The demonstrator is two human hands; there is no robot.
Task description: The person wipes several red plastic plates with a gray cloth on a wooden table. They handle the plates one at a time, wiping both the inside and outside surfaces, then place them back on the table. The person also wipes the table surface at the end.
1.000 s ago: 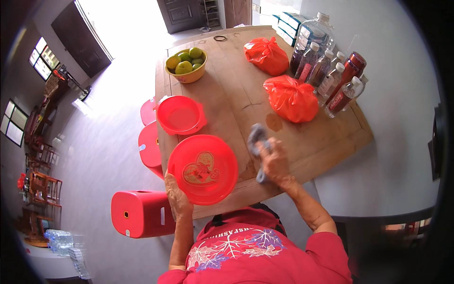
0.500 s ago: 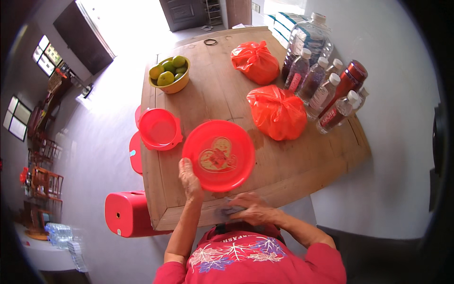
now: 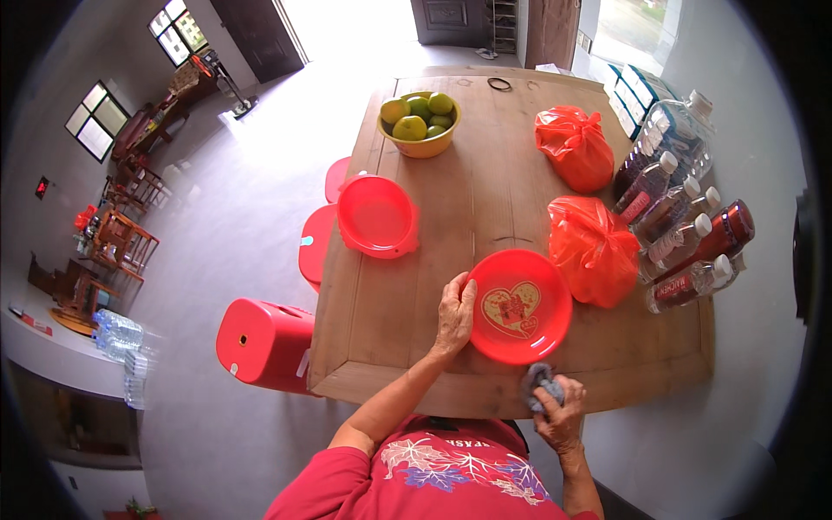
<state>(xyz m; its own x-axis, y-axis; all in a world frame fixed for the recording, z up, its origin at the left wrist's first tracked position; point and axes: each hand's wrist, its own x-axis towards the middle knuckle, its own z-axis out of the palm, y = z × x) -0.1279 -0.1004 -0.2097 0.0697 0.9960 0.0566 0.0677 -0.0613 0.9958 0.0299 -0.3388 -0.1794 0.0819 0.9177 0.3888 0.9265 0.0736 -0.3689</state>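
One red plate [image 3: 520, 308], just left of the nearer red bag [image 3: 594, 256], is held by the left hand [image 3: 454, 321]; a gray cloth [image 3: 539, 384] is bunched in the right hand [image 3: 563, 412]. Bottles [image 3: 685, 288] right of that bag could be toppled if it were bumped by the plate.

Wooden table [image 3: 390, 312] with yellow fruit bowl [image 3: 423, 149], red basin [image 3: 377, 214], two red bags [image 3: 594, 251], clear bottles [image 3: 644, 190], black ring [image 3: 500, 89].

Two red dishes [image 3: 520, 307], one cloth [image 3: 539, 386], two bags [image 3: 594, 253], three stools [image 3: 256, 340]
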